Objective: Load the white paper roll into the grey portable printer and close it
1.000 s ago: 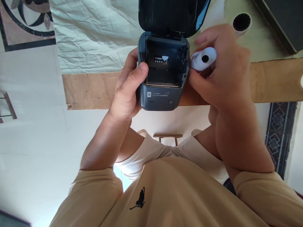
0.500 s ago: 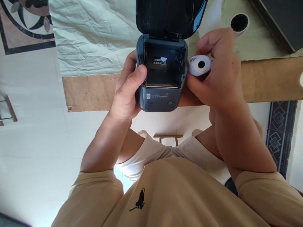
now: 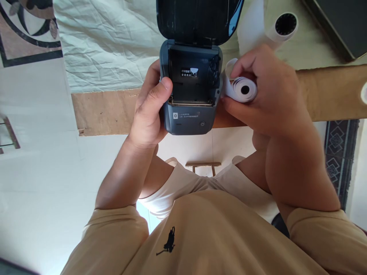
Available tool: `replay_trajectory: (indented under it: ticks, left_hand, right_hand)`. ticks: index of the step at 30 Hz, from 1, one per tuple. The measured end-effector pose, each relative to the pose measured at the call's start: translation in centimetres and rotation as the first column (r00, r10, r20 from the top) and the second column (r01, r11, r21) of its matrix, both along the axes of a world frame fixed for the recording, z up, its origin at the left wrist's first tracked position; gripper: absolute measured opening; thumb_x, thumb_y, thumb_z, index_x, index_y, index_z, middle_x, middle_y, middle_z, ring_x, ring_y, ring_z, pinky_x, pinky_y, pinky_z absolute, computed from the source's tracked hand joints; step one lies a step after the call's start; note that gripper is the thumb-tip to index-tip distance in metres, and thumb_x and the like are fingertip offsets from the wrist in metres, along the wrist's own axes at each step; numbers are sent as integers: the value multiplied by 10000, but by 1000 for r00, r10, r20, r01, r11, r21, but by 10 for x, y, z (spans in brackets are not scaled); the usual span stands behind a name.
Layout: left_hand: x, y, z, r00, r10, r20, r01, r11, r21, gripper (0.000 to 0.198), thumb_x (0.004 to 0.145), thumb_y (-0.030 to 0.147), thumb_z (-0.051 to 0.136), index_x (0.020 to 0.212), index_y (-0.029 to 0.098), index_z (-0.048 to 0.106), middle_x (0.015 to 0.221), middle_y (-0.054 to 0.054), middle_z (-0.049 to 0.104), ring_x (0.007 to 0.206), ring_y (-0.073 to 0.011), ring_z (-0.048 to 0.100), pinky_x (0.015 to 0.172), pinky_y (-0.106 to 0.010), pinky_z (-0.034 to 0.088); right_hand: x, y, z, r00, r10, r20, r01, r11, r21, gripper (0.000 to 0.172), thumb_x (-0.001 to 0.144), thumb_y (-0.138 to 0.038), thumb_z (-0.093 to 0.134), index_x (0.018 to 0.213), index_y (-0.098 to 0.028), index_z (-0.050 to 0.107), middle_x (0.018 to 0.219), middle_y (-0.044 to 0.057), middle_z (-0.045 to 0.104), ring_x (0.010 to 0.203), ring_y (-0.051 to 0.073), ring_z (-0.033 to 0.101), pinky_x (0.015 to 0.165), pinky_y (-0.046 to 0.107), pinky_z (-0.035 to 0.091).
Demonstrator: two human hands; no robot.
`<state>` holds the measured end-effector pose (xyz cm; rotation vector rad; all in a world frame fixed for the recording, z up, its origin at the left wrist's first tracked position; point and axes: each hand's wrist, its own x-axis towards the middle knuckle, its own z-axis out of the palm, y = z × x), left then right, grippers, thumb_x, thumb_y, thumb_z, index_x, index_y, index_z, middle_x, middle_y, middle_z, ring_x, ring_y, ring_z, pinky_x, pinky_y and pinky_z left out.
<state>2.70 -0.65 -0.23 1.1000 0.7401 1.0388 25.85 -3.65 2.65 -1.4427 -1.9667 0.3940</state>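
My left hand (image 3: pixel 151 107) grips the left side of a dark blue label printer (image 3: pixel 189 124), its thumb on the rim. The printer's black lid (image 3: pixel 197 23) stands raised, and the paper bay (image 3: pixel 190 89) beneath shows a small sticker and no roll. Just right of the printer, my right hand (image 3: pixel 266 91) is closed round a white paper roll (image 3: pixel 245 89) with a dark core hole. A loose strip of its paper curls up on the left, between fingers and printer. My right hand's fingertips are close to the printer's side; whether they touch it I cannot tell.
Behind the right hand lies another white roll (image 3: pixel 283 28) with a dark end and a white sheet beside it. A black flat object (image 3: pixel 338 26) occupies the far right corner. The pale green cloth (image 3: pixel 111 42) covers the table, whose bare wooden edge (image 3: pixel 106 112) faces me.
The printer and left hand have shifted slightly left. My right hand has turned and lowered a little, and the paper's loose end now shows unwound from the roll.
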Motion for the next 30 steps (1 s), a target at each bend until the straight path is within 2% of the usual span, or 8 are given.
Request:
replay_trajectory:
  ticks: [8, 13, 18, 22, 24, 26, 28, 30]
  left_hand:
    - [-6, 8, -5, 996, -86, -6, 87, 996, 27, 574, 723, 693, 708, 1112, 278, 625, 1222, -33, 703, 1381, -427, 506, 1084, -489, 457]
    - [-2, 2, 1, 999, -39, 0, 39, 999, 2, 525, 765, 675, 674, 1105, 278, 621, 1233, -44, 688, 1409, -426, 477, 1091, -485, 443]
    - [4, -5, 9, 999, -14, 41, 16, 1000, -26, 377, 807, 596, 667, 1044, 305, 641, 1252, -18, 684, 1364, -406, 529, 1075, -497, 458]
    - [4, -3, 6, 999, 5, 50, -4, 1000, -8, 400, 793, 622, 661, 1042, 309, 645, 1210, -28, 703, 1395, -406, 500, 1086, -508, 452]
    - [3, -2, 5, 999, -4, 44, 4, 1000, 16, 461, 771, 676, 660, 1049, 308, 646, 1196, -28, 709, 1400, -410, 496, 1077, -500, 459]
    - [4, -2, 6, 999, -21, 44, 21, 1000, -7, 383, 799, 616, 672, 1038, 318, 646, 1205, -9, 709, 1376, -389, 523, 1057, -487, 477]
    - [5, -4, 9, 998, -31, 53, 34, 998, -57, 229, 872, 473, 651, 1052, 332, 638, 1253, 18, 698, 1350, -347, 547, 1056, -482, 486]
    - [7, -8, 12, 991, -35, 129, 32, 999, 24, 291, 891, 579, 601, 1038, 332, 650, 1194, 17, 725, 1251, -327, 612, 1014, -478, 516]
  right_hand:
    - [0, 0, 0, 971, 183, -152, -193, 980, -49, 467, 612, -82, 542, 1021, -298, 474, 947, -29, 662, 749, 148, 592, 677, 315, 506]
    - [-3, 2, -7, 994, 105, -30, -103, 992, 68, 266, 741, -187, 580, 972, -302, 518, 962, 23, 600, 956, 208, 606, 807, 373, 532]
    - [6, 5, -12, 985, 172, -27, -170, 983, 67, 534, 677, -195, 570, 1175, -344, 448, 1092, 7, 632, 946, 216, 631, 822, 400, 545]
    - [4, 3, -12, 986, 164, 8, -164, 984, 68, 517, 671, -143, 535, 1146, -335, 468, 1093, 18, 622, 1014, 215, 637, 858, 390, 549]
    - [0, 1, -11, 993, 111, 25, -112, 993, 40, 496, 703, -179, 566, 1165, -338, 483, 1106, 39, 597, 1067, 233, 618, 920, 420, 545]
    - [-3, 0, -10, 997, 54, 49, -55, 998, 7, 490, 732, -196, 575, 1191, -347, 494, 1136, 48, 593, 1106, 243, 598, 974, 443, 530]
    - [-3, 1, -11, 997, 71, 43, -71, 997, 8, 553, 748, -180, 557, 1260, -369, 465, 1203, 36, 606, 1108, 232, 598, 985, 434, 525]
    - [-1, 3, -12, 992, 126, 2, -126, 991, 44, 671, 723, -161, 547, 1339, -382, 401, 1240, 24, 610, 1081, 219, 608, 960, 414, 533]
